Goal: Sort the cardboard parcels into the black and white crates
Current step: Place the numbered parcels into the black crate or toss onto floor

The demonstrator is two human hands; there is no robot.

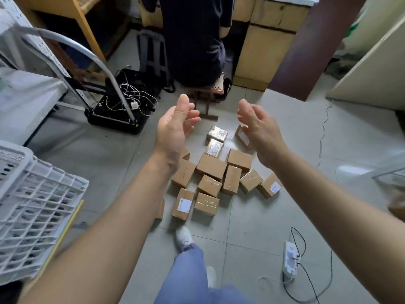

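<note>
Now the left grip [175, 130] and right grip [259, 132] hang loose and empty above the boxes [211, 166] on the floor [295, 216], mid-frame. Sorting looks barely begun; next, reach down and grab one. The white crate [32, 194] sits lower left.

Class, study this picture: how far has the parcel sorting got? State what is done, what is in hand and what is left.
Done: nothing that shows; no sorted goods can be made out in the white crate. In hand: nothing; the left hand and right hand are open above the parcels, holding none. Left: everything; the parcels all lie on the floor, unsorted.
</note>
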